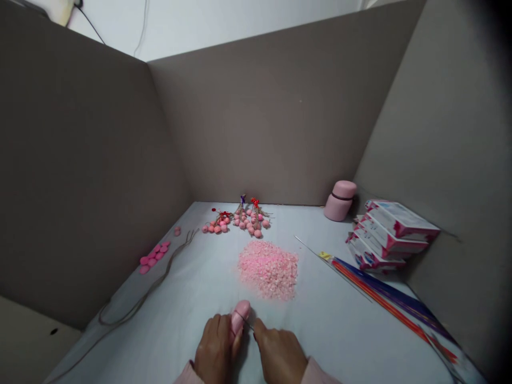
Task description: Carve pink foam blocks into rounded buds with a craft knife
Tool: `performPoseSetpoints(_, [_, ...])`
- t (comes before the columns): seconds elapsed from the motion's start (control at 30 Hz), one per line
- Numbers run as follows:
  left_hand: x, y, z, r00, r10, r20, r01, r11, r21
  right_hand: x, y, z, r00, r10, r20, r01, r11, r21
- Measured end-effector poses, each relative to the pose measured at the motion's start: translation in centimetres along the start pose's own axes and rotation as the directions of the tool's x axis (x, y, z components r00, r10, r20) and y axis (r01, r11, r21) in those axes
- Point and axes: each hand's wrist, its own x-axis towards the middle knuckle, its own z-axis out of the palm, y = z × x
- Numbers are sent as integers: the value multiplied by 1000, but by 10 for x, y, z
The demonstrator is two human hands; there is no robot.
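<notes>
One pink bar (pixel 242 308), six o'clock at the counter (pixel 188 288): likely light, crumbly; best gripped around its near end. Left hand (pixel 215 341) curled around it; right hand (pixel 280 349) closed on thin metal tool (pixel 246 322).

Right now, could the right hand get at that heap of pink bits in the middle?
Probably yes: the heap lies just ahead of the right hand, and nothing seems to stand between them, though that hand appears to hold a thin tool.

The tabletop (pixel 332 320) is carrying pink crumbs (pixel 268 269), with discs (pixel 152 262) and twine (pixel 151 290) lying left, bunches (pixel 251 230) behind, flask (pixel 336 208), boxes (pixel 414 226) and strips (pixel 378 303) right.
</notes>
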Motion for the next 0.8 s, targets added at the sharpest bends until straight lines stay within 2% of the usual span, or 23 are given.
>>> performPoseSetpoints(0.17, [2,-2,-4,999,-28,31,30,996,-89,0,-3,-3,999,-12,31,15,996,-93])
performPoseSetpoints(0.5, [9,2,-19,976,-158,152,196,941,-278,1,-13,-11,999,-3,42,9,990,-142])
performPoseSetpoints(0.8, [10,-4,-19,956,-201,212,265,904,-334,3,-11,-1,1000,4,-14,-6,991,-132])
